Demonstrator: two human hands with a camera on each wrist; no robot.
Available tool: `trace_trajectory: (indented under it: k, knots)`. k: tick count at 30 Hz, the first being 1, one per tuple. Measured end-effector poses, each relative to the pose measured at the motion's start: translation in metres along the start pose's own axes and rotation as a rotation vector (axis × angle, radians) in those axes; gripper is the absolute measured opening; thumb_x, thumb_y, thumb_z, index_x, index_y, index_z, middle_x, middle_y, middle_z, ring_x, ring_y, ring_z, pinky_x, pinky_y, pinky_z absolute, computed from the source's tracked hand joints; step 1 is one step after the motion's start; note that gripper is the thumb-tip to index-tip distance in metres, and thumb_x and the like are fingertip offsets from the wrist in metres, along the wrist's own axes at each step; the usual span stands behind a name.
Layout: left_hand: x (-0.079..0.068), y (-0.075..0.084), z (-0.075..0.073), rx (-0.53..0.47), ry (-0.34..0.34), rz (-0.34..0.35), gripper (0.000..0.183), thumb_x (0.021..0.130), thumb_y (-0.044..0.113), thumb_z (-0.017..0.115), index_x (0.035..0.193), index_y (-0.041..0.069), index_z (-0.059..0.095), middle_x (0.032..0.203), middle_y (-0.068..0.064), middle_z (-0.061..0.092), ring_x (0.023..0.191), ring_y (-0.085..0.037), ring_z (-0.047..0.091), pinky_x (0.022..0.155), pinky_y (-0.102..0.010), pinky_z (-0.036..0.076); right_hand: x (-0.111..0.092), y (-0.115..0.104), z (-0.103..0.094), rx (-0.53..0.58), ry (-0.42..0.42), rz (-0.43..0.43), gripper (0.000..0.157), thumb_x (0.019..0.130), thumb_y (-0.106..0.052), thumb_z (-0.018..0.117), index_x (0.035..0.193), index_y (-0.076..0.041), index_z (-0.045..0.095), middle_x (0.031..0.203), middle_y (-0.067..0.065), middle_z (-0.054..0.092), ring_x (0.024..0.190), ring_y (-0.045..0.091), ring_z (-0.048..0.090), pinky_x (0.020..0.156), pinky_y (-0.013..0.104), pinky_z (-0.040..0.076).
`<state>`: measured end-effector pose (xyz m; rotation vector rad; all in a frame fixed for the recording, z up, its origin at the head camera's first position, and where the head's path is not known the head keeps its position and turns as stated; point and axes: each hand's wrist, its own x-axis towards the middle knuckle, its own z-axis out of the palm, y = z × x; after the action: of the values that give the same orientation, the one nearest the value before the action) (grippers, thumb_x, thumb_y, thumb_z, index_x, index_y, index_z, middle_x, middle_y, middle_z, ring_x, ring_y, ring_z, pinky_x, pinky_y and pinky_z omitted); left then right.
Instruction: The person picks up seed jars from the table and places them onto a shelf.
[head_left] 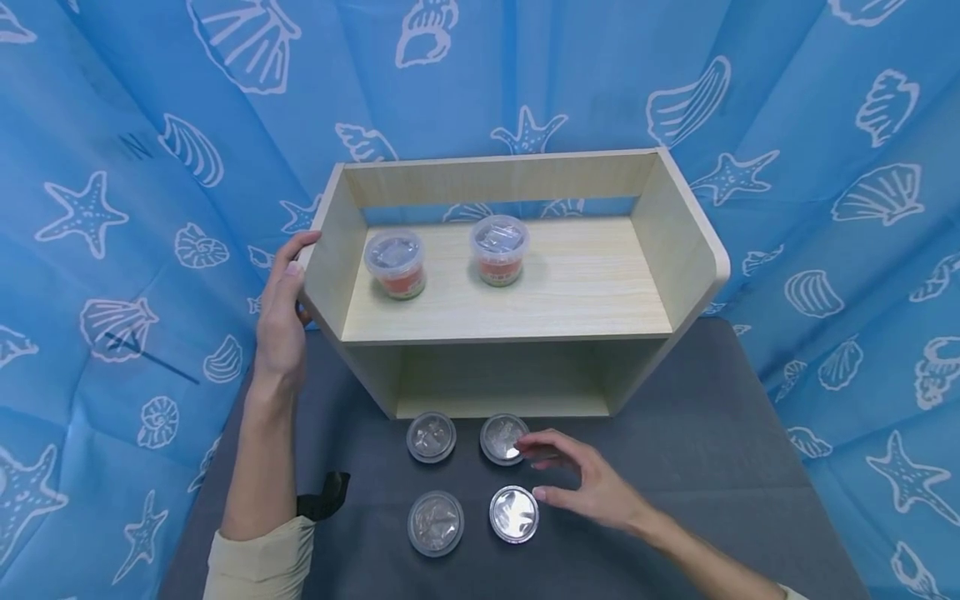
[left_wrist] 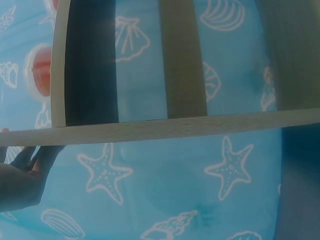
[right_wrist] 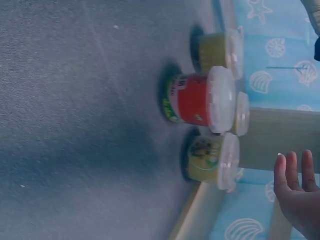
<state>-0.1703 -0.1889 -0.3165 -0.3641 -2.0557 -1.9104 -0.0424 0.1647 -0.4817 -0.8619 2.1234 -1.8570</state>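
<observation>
My left hand (head_left: 281,321) grips the left side panel of a pale wooden shelf (head_left: 660,283), with fingertips over its edge. In the left wrist view that hand (left_wrist: 22,182) lies along the panel's outer face. My right hand (head_left: 592,483) is held over the table with loosely bent fingers and nothing in it. Its fingertips overlap a clear-lidded tub (head_left: 498,437); its thumb tip is beside a nearer tub (head_left: 513,514). In the right wrist view, a red-labelled tub (right_wrist: 192,99) stands among yellowish-green tubs (right_wrist: 204,159), left of my right hand (right_wrist: 300,197).
Two red-labelled lidded tubs, one left (head_left: 396,265) and one near the middle (head_left: 499,250), stand on the shelf's upper board. Two more tubs, one farther (head_left: 431,437) and one nearer (head_left: 436,523), sit on the grey table (head_left: 675,450). A blue seashell curtain (head_left: 480,92) hangs behind.
</observation>
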Motion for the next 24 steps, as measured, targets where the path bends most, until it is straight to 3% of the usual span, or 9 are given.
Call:
trace_trajectory:
  k: [8, 12, 18, 24]
  knots:
    - [0.001, 0.002, 0.0, 0.003, -0.009, -0.014, 0.043, 0.107, 0.028, 0.032, 0.145, 0.017, 0.048, 0.133, -0.006, 0.046, 0.104, -0.026, 0.045, 0.074, -0.039, 0.032, -0.005, 0.019, 0.008, -0.034, 0.003, 0.047, 0.058, 0.085, 0.002, 0.074, 0.138, -0.009, 0.053, 0.134, 0.021, 0.056, 0.121, 0.033, 0.056, 0.096, 0.042, 0.049]
    - [0.002, 0.005, -0.001, -0.001, -0.01, -0.046, 0.043, 0.106, 0.027, 0.034, 0.144, 0.017, 0.049, 0.138, -0.006, 0.046, 0.114, -0.027, 0.044, 0.082, -0.044, 0.032, -0.007, 0.027, 0.012, -0.05, 0.016, 0.042, 0.058, 0.083, 0.0, 0.076, 0.136, -0.003, 0.053, 0.131, 0.022, 0.057, 0.119, 0.034, 0.058, 0.096, 0.042, 0.049]
    - [0.002, 0.005, -0.002, 0.011, 0.003, -0.071, 0.042, 0.105, 0.027, 0.035, 0.143, 0.018, 0.05, 0.14, -0.006, 0.047, 0.117, -0.026, 0.044, 0.084, -0.046, 0.031, -0.012, 0.039, 0.014, -0.113, 0.025, 0.016, 0.054, 0.085, -0.009, 0.077, 0.134, -0.002, 0.055, 0.128, 0.017, 0.061, 0.116, 0.02, 0.06, 0.093, 0.041, 0.051]
    - [0.002, 0.005, -0.004, -0.004, 0.02, -0.075, 0.041, 0.105, 0.024, 0.036, 0.142, 0.018, 0.052, 0.138, -0.008, 0.049, 0.114, -0.026, 0.046, 0.083, -0.046, 0.033, -0.015, 0.045, 0.017, -0.137, 0.028, 0.016, 0.053, 0.084, -0.007, 0.078, 0.132, -0.002, 0.057, 0.127, 0.008, 0.062, 0.115, 0.018, 0.061, 0.091, 0.043, 0.051]
